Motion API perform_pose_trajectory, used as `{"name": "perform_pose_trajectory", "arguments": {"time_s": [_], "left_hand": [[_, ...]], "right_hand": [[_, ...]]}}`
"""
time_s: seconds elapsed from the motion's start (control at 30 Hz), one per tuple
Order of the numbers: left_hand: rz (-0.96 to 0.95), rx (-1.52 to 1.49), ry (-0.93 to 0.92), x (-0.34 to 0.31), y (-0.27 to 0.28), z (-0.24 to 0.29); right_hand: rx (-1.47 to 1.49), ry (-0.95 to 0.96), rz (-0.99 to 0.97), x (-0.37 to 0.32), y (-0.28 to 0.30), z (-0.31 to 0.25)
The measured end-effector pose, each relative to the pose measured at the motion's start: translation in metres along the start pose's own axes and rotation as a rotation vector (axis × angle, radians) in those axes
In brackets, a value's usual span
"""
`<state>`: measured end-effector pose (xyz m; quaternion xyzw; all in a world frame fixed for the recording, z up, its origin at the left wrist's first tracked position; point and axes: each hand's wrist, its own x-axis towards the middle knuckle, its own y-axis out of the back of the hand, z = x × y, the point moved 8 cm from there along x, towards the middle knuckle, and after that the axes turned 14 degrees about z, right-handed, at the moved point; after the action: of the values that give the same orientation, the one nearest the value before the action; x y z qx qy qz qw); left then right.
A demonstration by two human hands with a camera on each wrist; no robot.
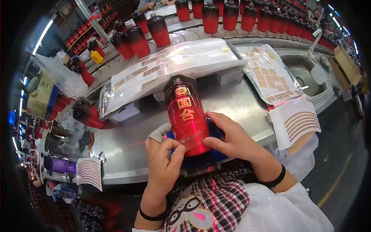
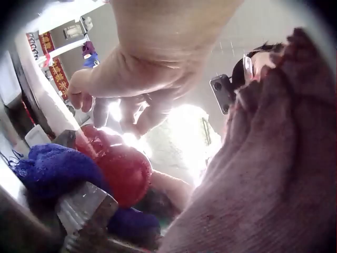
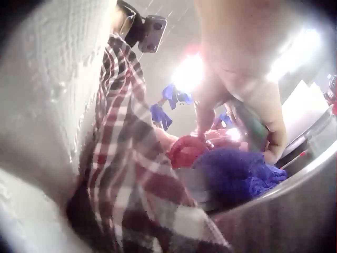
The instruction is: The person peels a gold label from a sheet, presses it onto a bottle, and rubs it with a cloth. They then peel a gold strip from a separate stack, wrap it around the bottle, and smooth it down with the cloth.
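Note:
A red bottle (image 1: 186, 116) with a dark neck and gold characters lies tilted on a blue cloth support (image 1: 216, 133), its base toward the person. Against the bottle's right side, my right hand (image 1: 235, 139) holds it, thumb by the base and forefinger further up. My left hand (image 1: 162, 162) is at the lower left side, with a pale-wrapped finger (image 1: 159, 133) reaching to the bottle. Its thumb and another bent finger come close together beside the lower lettering, and nothing shows between them. In the left wrist view the bottle's round red base (image 2: 126, 176) sits over the blue cloth (image 2: 63, 168).
Behind the bottle stands a raised tray (image 1: 174, 58) with sheets of gold stickers; another tray (image 1: 272, 75) is at right, near a sink (image 1: 301, 69). Similar bottles (image 1: 210, 19) line the back. Strips of curved labels hang at the bench edge (image 1: 127, 178). A dark-red bottle (image 1: 89, 114) stands left.

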<state>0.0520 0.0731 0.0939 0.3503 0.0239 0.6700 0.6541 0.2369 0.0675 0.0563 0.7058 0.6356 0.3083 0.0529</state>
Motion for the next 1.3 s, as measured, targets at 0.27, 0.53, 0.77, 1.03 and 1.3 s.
{"name": "perform_pose_trajectory", "arguments": {"time_s": [0.27,0.53,0.77,1.03,1.3], "left_hand": [[0.013,0.039,-0.042,0.000,-0.003,-0.003],[0.020,-0.112,0.109,-0.006,-0.006,-0.028],[0.069,-0.555,0.295,-0.011,-0.029,-0.044],[0.031,-0.560,0.310,-0.010,-0.038,-0.049],[-0.012,-0.665,0.336,-0.008,-0.042,-0.045]], "right_hand": [[-0.009,-0.021,0.019,0.001,-0.005,0.002],[0.004,-0.112,-0.008,0.000,-0.005,0.011],[0.023,-0.074,-0.013,0.003,-0.005,0.009],[-0.017,-0.025,-0.023,0.003,-0.005,0.005],[0.068,-0.104,0.005,0.013,-0.005,0.004]]}}
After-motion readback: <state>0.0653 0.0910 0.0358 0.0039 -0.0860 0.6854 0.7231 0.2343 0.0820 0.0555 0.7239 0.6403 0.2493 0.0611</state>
